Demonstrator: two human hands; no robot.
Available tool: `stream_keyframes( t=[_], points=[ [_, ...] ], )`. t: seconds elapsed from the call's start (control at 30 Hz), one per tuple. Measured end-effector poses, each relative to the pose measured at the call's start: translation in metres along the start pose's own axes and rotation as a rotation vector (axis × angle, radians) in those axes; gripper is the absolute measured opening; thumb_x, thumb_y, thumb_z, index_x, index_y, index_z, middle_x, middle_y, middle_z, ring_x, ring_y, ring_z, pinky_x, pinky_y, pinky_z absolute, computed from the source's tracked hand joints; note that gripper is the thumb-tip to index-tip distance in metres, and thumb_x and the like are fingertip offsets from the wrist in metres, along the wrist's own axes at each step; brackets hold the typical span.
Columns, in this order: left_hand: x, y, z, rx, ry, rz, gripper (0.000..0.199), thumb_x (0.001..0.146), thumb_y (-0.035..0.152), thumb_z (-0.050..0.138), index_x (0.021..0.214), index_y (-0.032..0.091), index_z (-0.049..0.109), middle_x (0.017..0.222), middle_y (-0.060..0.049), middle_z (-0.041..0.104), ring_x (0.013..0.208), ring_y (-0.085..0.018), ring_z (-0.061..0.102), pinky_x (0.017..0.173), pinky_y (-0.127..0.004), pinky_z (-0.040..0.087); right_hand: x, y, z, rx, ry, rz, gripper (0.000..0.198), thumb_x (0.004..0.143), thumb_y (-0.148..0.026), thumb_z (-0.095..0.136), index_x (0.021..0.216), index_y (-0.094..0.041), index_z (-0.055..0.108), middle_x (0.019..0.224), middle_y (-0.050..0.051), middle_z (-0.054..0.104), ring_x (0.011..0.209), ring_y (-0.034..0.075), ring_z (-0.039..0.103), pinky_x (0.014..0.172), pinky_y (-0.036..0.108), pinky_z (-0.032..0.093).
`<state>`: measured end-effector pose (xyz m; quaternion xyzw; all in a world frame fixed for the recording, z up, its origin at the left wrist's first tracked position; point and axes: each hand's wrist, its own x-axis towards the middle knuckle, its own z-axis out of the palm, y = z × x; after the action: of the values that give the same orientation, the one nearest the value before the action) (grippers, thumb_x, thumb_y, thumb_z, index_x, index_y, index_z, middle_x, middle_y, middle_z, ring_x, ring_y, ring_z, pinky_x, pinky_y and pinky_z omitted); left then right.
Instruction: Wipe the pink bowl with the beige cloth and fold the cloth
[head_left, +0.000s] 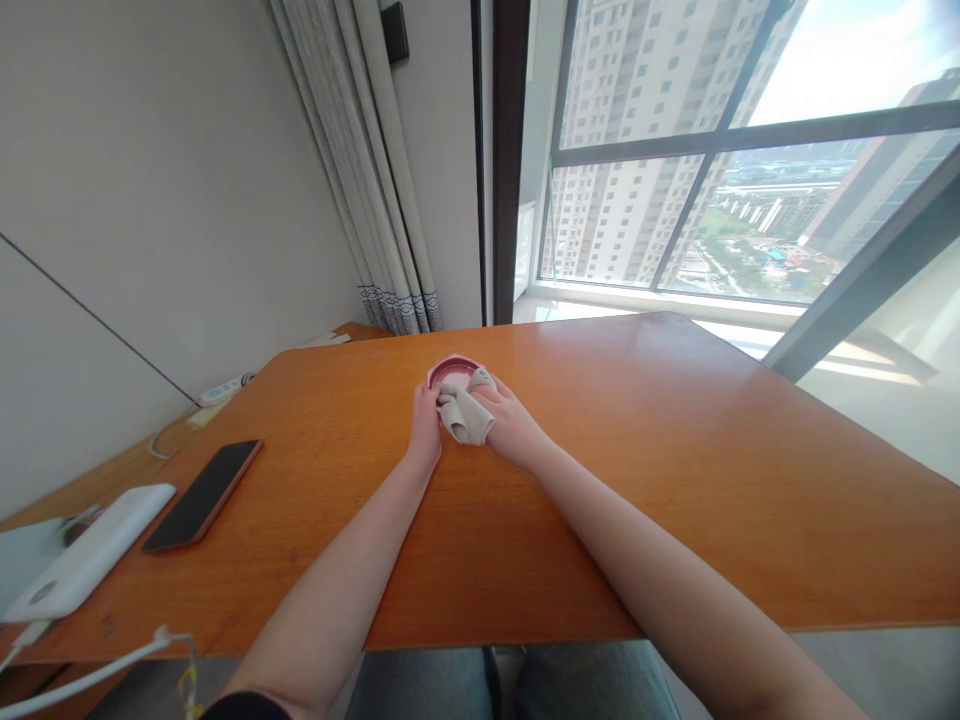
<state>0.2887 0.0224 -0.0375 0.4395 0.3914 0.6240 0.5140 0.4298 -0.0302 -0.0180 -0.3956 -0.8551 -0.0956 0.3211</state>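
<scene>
A small pink dish [454, 371] with a raised rim sits over the middle of the wooden table, slightly toward its far side. My left hand [427, 421] grips the dish at its left edge, fingers closed. A light grey cloth [467, 417] is bunched in my right hand [512, 422], which presses it on the dish's right inner side. Part of the cloth hangs down in front of the dish. The fingertips of my right hand are partly hidden by the cloth. Whether the dish rests on the table or is slightly lifted, I cannot tell.
On the left of the wooden table [315, 560] lie a dark-screened phone [204, 494] and a white power bank [90, 550] with a white cable [105, 668]. A power strip [223, 389] is by the wall. Beyond the table are a curtain [375, 180] and large windows [637, 220].
</scene>
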Motion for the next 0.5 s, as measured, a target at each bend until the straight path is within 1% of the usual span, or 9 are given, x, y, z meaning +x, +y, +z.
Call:
stream_keyframes(
  t=[0.03,0.1,0.17,0.27,0.33,0.4,0.5],
  points=[
    [0.0,0.001,-0.001,0.013,-0.006,0.014,0.016,0.078,0.035,0.05,0.081,0.019,0.051,0.079,0.001,0.053,0.08,-0.014,0.056,0.079,-0.029,0.046,0.0,0.0,0.0,-0.006,0.001,-0.004,0.029,0.093,-0.019,0.038,0.109,-0.022,0.061,0.094,0.006,0.06,0.1,0.022,0.053,0.114,0.046,0.023],
    [-0.004,0.003,0.0,0.006,0.003,0.034,0.019,0.079,0.038,0.052,0.084,0.019,0.051,0.082,0.0,0.054,0.082,-0.014,0.056,0.079,-0.028,0.046,0.0,-0.003,0.003,-0.011,0.012,0.013,0.029,0.092,-0.018,0.039,0.11,-0.023,0.061,0.095,0.006,0.061,0.103,0.022,0.052,0.115,0.047,0.021],
    [-0.011,0.002,0.004,-0.041,0.022,0.033,0.026,0.079,0.04,0.056,0.095,0.021,0.051,0.092,-0.001,0.057,0.088,-0.015,0.057,0.082,-0.028,0.047,-0.002,-0.007,0.01,-0.014,0.053,0.051,0.03,0.09,-0.016,0.041,0.112,-0.023,0.06,0.098,0.006,0.062,0.108,0.023,0.051,0.116,0.049,0.018],
    [-0.021,-0.001,0.013,-0.1,0.016,0.018,0.042,0.079,0.04,0.06,0.114,0.025,0.044,0.11,-0.004,0.057,0.1,-0.016,0.058,0.087,-0.029,0.046,-0.005,-0.01,0.02,0.008,0.138,0.11,0.034,0.089,-0.017,0.045,0.12,-0.022,0.057,0.109,0.007,0.062,0.112,0.023,0.05,0.117,0.05,0.014],
    [-0.022,-0.003,0.014,-0.08,0.008,0.025,0.044,0.079,0.037,0.059,0.118,0.026,0.043,0.115,-0.004,0.056,0.104,-0.017,0.057,0.09,-0.029,0.046,-0.005,-0.01,0.023,0.032,0.157,0.137,0.036,0.088,-0.018,0.047,0.122,-0.022,0.056,0.113,0.007,0.062,0.112,0.022,0.052,0.117,0.049,0.014],
    [-0.018,-0.004,0.009,-0.01,0.023,0.059,0.037,0.079,0.033,0.057,0.114,0.025,0.048,0.114,-0.004,0.057,0.105,-0.018,0.056,0.091,-0.03,0.045,-0.004,-0.009,0.022,0.045,0.124,0.149,0.034,0.088,-0.017,0.047,0.12,-0.021,0.058,0.108,0.007,0.063,0.109,0.022,0.053,0.116,0.049,0.017],
    [-0.003,-0.001,-0.004,0.124,0.018,0.126,0.029,0.077,0.027,0.056,0.106,0.023,0.057,0.11,-0.003,0.06,0.105,-0.019,0.056,0.092,-0.031,0.045,-0.002,-0.006,0.016,0.075,0.038,0.125,0.028,0.09,-0.019,0.046,0.114,-0.022,0.061,0.1,0.007,0.064,0.106,0.021,0.054,0.111,0.043,0.03]
  ],
)
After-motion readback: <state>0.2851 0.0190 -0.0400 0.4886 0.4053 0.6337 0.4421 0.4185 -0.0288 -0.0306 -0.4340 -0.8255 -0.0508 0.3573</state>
